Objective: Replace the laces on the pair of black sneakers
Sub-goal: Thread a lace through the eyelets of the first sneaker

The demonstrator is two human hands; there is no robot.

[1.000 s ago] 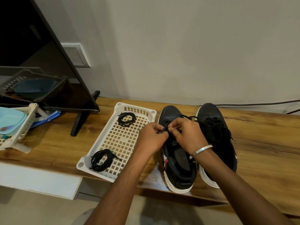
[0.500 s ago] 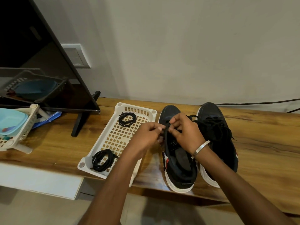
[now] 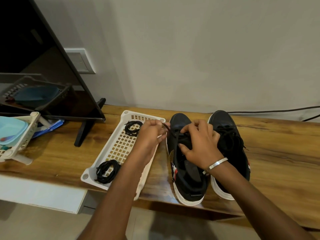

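Two black sneakers with white soles stand side by side on the wooden shelf, toes to the wall. On the left sneaker point(image 3: 180, 122) my right hand point(image 3: 199, 142) rests over the tongue, fingers curled on the shoe's upper. My left hand point(image 3: 150, 134) pinches the black lace point(image 3: 170, 132) and holds it out to the left of that shoe, above the basket's edge. The right sneaker point(image 3: 223, 122) keeps its lace, bunched loosely on top. Two coiled black laces lie in the white basket point(image 3: 121, 149): one at the far end point(image 3: 131, 128), one at the near end point(image 3: 106, 171).
A black TV screen point(image 3: 43, 75) on a stand takes the left of the wooden shelf point(image 3: 277, 153). A white rack point(image 3: 22, 135) with a blue lid stands at the far left. A black cable point(image 3: 277, 110) runs along the wall behind the shoes.
My left hand has moved left, away from my right hand, drawing the lace out of the left sneaker toward the basket. My right hand has settled lower on the shoe.
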